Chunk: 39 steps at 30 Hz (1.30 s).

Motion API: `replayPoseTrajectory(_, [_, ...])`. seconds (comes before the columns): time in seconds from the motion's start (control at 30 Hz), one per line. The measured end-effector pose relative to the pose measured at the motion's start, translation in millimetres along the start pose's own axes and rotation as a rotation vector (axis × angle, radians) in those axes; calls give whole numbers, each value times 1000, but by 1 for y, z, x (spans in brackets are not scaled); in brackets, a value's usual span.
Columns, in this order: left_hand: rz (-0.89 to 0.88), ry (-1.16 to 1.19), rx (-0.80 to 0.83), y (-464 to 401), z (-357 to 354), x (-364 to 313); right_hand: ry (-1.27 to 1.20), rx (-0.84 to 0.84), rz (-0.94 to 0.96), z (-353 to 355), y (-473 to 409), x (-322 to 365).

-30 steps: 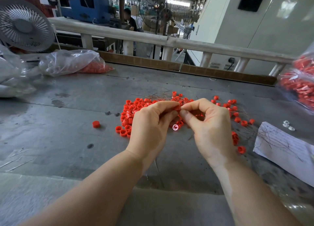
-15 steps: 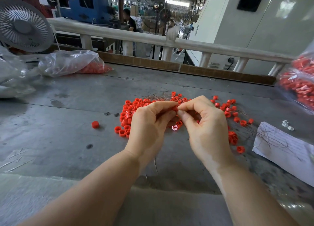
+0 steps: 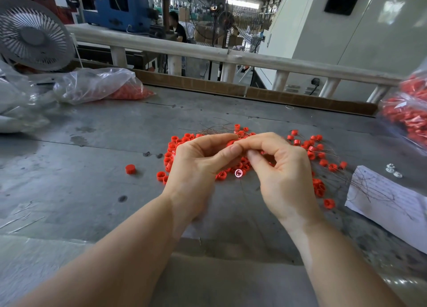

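Red cap [image 3: 231,142] sits pinched between thumb and forefinger of the left hand [image 3: 196,166], and the right hand [image 3: 282,172] meets it fingertip to fingertip, pinching the same piece just above the table [image 3: 92,168]. Beneath both lies a pile of red caps [image 3: 172,146] tangled with thin wires [image 3: 215,130]. One stray cap [image 3: 130,169] lies apart to the left, a paper sheet [image 3: 388,205] to the right.

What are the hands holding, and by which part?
A small red cap, pinched between the left hand and right hand at their fingertips. The fingers hide most of it, so which part cannot be told.
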<state>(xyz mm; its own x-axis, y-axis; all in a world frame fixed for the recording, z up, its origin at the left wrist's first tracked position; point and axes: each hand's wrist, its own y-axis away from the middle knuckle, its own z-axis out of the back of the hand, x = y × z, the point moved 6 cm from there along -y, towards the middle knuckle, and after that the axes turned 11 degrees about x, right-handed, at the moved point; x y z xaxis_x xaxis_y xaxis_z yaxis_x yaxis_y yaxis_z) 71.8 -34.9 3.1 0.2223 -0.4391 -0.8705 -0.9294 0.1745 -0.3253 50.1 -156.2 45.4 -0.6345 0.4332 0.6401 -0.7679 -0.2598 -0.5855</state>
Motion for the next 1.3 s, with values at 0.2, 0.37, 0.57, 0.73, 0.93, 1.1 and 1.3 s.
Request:
replayPoseTrajectory(0.2, [63, 167, 84, -1, -6, 4, -288, -59, -88, 4, 0, -7])
replayPoseTrajectory(0.37, [104, 308, 67, -3, -8, 7, -247, -135, -75, 9, 1, -7])
replayPoseTrajectory(0.57, [128, 380, 26, -4, -6, 8, -160, -165, -83, 12, 2, -10])
replayPoseTrajectory(0.73, [113, 333, 48, -4, -6, 6, -122, -154, -56, 12, 1, -7])
replayPoseTrajectory(0.93, [67, 109, 101, -3, -8, 4, -149, -113, -73, 10, 0, -9])
replayPoseTrajectory(1.1, [34, -10, 114, -2, -10, 1, -265, -65, -169, 6, -1, -18])
replayPoseTrajectory(1.3, [1, -59, 98, 0, -9, -4, -380, -10, -215, 1, -1, -22])
